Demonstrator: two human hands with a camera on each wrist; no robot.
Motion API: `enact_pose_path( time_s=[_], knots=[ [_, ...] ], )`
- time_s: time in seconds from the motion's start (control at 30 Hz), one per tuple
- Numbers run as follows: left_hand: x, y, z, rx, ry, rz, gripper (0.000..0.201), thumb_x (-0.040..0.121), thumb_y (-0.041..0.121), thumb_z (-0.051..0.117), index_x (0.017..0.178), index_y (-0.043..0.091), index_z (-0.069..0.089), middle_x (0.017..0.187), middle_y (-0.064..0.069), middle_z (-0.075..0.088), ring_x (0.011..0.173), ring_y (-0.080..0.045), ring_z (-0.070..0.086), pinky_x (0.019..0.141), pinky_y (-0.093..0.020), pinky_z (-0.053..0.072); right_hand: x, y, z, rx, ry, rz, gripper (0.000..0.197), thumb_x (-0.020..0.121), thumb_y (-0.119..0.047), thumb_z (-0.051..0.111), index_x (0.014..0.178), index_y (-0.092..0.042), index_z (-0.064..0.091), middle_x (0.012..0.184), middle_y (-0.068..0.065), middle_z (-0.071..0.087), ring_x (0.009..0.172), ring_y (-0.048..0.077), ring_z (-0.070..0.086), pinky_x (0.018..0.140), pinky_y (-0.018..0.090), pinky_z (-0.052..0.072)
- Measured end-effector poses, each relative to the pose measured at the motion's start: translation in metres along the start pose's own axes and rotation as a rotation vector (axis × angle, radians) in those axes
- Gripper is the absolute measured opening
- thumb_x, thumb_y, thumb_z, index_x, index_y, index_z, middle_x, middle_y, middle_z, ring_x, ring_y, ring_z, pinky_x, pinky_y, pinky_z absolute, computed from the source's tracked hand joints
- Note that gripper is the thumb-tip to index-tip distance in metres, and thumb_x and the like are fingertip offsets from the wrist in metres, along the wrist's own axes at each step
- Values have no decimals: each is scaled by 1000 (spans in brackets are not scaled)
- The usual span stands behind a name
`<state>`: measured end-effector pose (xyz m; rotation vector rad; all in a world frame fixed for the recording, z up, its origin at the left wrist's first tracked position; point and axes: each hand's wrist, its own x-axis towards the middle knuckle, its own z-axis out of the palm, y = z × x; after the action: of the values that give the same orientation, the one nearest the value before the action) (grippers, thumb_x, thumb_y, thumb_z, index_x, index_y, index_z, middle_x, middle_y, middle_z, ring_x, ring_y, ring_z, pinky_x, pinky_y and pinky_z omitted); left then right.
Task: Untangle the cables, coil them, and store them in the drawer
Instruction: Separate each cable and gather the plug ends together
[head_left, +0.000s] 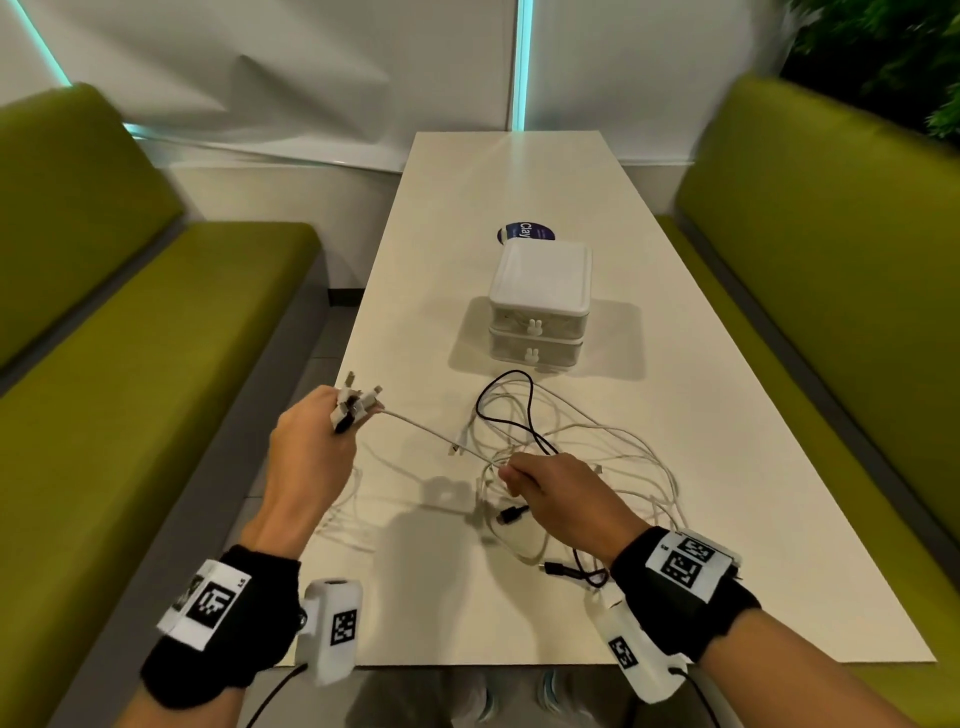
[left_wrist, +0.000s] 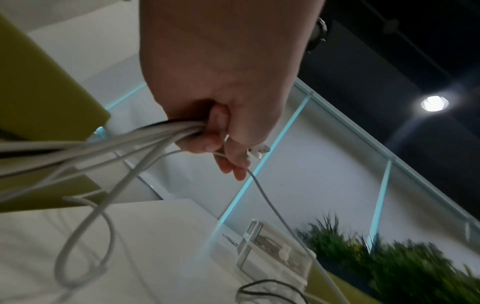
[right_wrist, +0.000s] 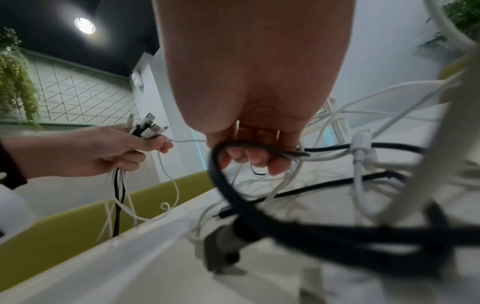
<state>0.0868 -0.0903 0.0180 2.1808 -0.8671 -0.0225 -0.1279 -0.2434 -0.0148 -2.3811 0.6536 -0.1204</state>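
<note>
A tangle of white and black cables (head_left: 550, 447) lies on the white table (head_left: 701, 519) in front of the drawer unit. My left hand (head_left: 345, 415) is raised at the table's left edge and grips a bunch of cable ends (head_left: 358, 402), the plugs sticking up past the fingers (right_wrist: 148, 127). The rest of the bunch hangs below that hand (left_wrist: 130, 144). One thin white cable (head_left: 431, 439) runs taut from the left hand to my right hand (head_left: 519, 475), which pinches it over the tangle. A black cable (right_wrist: 233, 195) loops under the right hand's curled fingers (right_wrist: 249, 158).
A small white two-drawer unit (head_left: 537, 312) with both drawers closed stands mid-table, a round dark sticker (head_left: 527, 232) behind it. Green benches (head_left: 130, 364) flank the table on both sides. Loose black plugs (head_left: 511, 514) lie near my right wrist.
</note>
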Motion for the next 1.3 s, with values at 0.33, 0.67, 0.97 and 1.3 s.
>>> enact_pose_path(
  time_s=[0.33,0.67,0.97,1.3],
  knots=[
    [-35,28,33,-62,-245,415,41,86,0,64,117,27,70,131,18,61,110,-4,64,93,-22,51,5,-11,4,1,14,-38,29,104,-26,39,75,-24,45,72,-17,56,66,1,49,68,29,38],
    [-44,35,41,314,-453,402,33,88,12,56,119,24,56,103,2,60,91,-33,61,69,-41,47,-1,-14,4,-8,-58,-129,26,102,-35,41,87,-22,58,86,-9,67,78,15,60,74,37,48],
    [-14,15,-3,100,-162,85,13,93,6,51,82,11,56,74,-1,62,74,-33,60,65,-46,50,-11,-2,6,53,-16,-69,35,103,-41,36,83,-20,55,81,-8,68,72,4,60,71,30,46],
    [-42,37,25,142,-351,315,55,84,1,58,124,38,57,109,6,69,101,-22,65,84,-40,52,2,-15,8,47,-17,-97,29,103,-30,42,74,-33,49,84,-8,68,73,15,64,68,30,46]
  ],
)
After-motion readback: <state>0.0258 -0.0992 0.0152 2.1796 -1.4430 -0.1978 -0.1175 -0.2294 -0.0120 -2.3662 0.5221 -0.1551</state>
